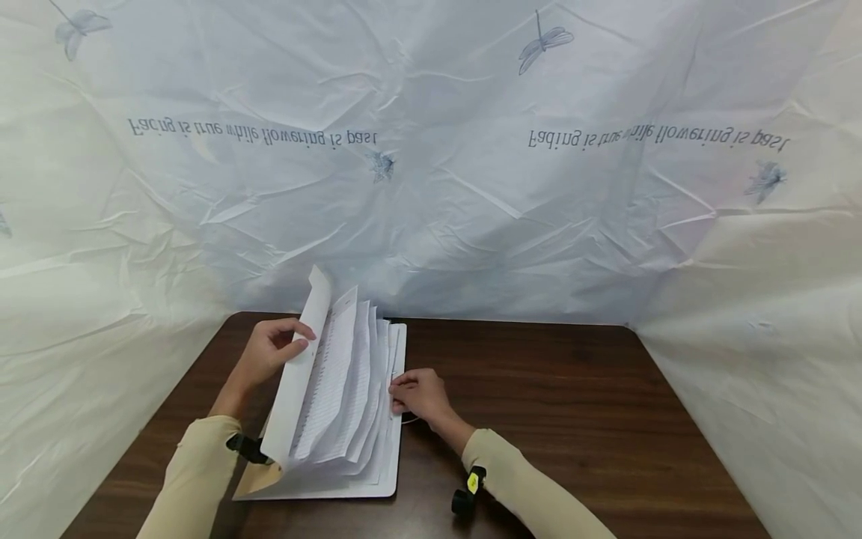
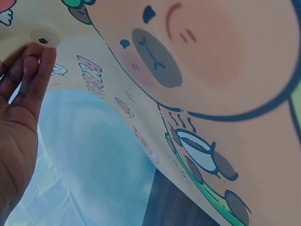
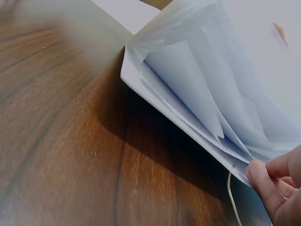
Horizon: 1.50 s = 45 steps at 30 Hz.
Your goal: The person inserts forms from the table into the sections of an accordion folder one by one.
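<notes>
A paper document folder (image 1: 399, 449) lies partly opened on the table, its white-lined cover (image 1: 296, 397) raised toward the left. Inside, a stack of printed sheets (image 1: 337, 389) fans out. My left hand (image 1: 271, 346) pinches the raised cover's free edge. In the left wrist view, the cover's outside carries a cartoon animal (image 2: 207, 52), and a round button (image 2: 44, 38) sits at the fingertips. My right hand (image 1: 424, 395) pinches the folder's right edge beside the sheets. A thin pale string (image 3: 230, 195) hangs from that edge near the right thumb.
The dark wood table (image 1: 539, 389) extends to the right of the folder. White plastic sheeting (image 1: 458, 224) with printed lettering and dragonflies hangs behind the table and along both sides. Each forearm wears a dark strap with a camera (image 1: 465, 500).
</notes>
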Motion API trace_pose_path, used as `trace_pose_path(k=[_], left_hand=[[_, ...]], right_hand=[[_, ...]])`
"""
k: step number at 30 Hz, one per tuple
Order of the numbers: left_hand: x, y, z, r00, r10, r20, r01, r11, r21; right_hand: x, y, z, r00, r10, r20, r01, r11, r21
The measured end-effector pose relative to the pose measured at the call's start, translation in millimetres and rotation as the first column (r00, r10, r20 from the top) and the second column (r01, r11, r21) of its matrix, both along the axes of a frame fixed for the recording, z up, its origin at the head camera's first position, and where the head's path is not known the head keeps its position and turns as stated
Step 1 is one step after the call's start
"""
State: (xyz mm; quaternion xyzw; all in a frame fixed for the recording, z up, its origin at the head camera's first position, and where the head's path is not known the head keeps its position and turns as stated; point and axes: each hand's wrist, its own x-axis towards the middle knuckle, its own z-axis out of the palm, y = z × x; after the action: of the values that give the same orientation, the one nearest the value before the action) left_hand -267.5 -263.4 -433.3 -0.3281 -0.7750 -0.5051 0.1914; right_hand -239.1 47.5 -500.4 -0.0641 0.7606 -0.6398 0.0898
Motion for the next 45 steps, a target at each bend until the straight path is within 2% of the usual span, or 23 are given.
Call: trace_pose_path(k=[5, 8, 11, 14, 16, 19, 22, 24, 28, 33, 36, 39, 45], left_hand=[[1.9, 4, 3.5, 1.000, -0.003, 0.010, 0.003, 1.000, -0.021], [3.4, 8, 6.1, 1.000, -0.013, 0.021, 0.014, 1.000, -0.025], [2.0, 8, 4.5, 1.000, -0.015, 0.014, 0.016, 0.999, -0.036], [-1.1, 8, 0.7, 1.000, -0.014, 0.001, 0.014, 0.998, -0.057], [-2.4, 9, -0.2, 1.000, -0.019, 0.005, 0.019, 0.998, -0.068], [-2.7, 13, -0.7, 1.000, -0.028, 0.007, 0.029, 0.996, -0.079], [-3.4, 16, -2.6, 0.999, -0.020, 0.025, 0.022, 0.995, -0.095], [-3.9, 19, -3.9, 0.999, -0.017, 0.035, 0.021, 0.994, -0.106], [-4.7, 23, -5.7, 0.998, -0.020, 0.057, 0.026, 0.992, -0.120], [-7.1, 28, -6.8, 0.998, -0.014, 0.059, 0.023, 0.988, -0.150], [-8.2, 32, -6.4, 0.999, -0.013, 0.041, 0.021, 0.984, -0.179], [-10.3, 35, -6.8, 1.000, -0.013, -0.004, 0.012, 0.973, -0.232], [-12.5, 42, -9.6, 0.998, -0.006, -0.070, -0.017, 0.946, -0.322]], right_hand=[[2.0, 10, 2.9, 0.999, 0.023, -0.045, -0.022, 1.000, 0.020], [3.2, 18, 4.1, 0.987, 0.061, -0.152, -0.044, 0.993, 0.112], [3.1, 27, 2.5, 0.950, 0.127, -0.285, -0.049, 0.962, 0.268], [4.1, 34, -0.3, 0.892, 0.212, -0.400, -0.027, 0.908, 0.419], [5.2, 38, -2.8, 0.863, 0.268, -0.429, -0.027, 0.871, 0.491], [6.7, 40, -6.5, 0.833, 0.344, -0.432, -0.039, 0.816, 0.576], [7.9, 40, -9.9, 0.817, 0.404, -0.412, -0.063, 0.772, 0.632], [8.6, 40, -11.5, 0.802, 0.435, -0.410, -0.073, 0.752, 0.655], [10.6, 40, -13.3, 0.788, 0.474, -0.392, -0.098, 0.726, 0.681], [12.3, 40, -16.6, 0.784, 0.503, -0.364, -0.120, 0.698, 0.706], [12.7, 41, -18.3, 0.776, 0.513, -0.368, -0.119, 0.691, 0.713], [12.4, 42, -18.8, 0.769, 0.519, -0.373, -0.117, 0.688, 0.716], [11.4, 42, -20.3, 0.771, 0.520, -0.367, -0.117, 0.682, 0.722]])
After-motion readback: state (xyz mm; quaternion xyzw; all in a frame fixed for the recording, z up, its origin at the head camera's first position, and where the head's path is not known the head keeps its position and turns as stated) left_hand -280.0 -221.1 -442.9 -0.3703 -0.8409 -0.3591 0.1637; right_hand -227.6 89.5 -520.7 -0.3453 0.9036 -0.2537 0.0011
